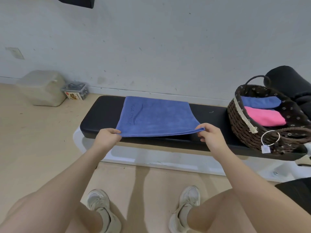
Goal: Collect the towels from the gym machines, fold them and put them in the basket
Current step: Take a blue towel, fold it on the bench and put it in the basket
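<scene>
Your left hand [107,137] pinches the near left corner of the blue towel [156,116], fingers curled round the doubled edge, and your right hand [208,137] pinches the near right corner the same way. Between your two hands the near edge of the towel is lifted just off the counter [101,113]; beyond your hands the rest of it lies flat on the black padded top, folded in two layers, with faint stitched lettering running along the side ahead of your left hand. To the right of your right hand, well apart from it, the basket [239,121] stands on the same counter, and inside it a folded blue towel [260,101] lies behind a folded pink towel [265,116]. A white tag on a ring [266,148] hangs from the basket's near side. Below your hands, your shoes [101,207] rest on the floor.
</scene>
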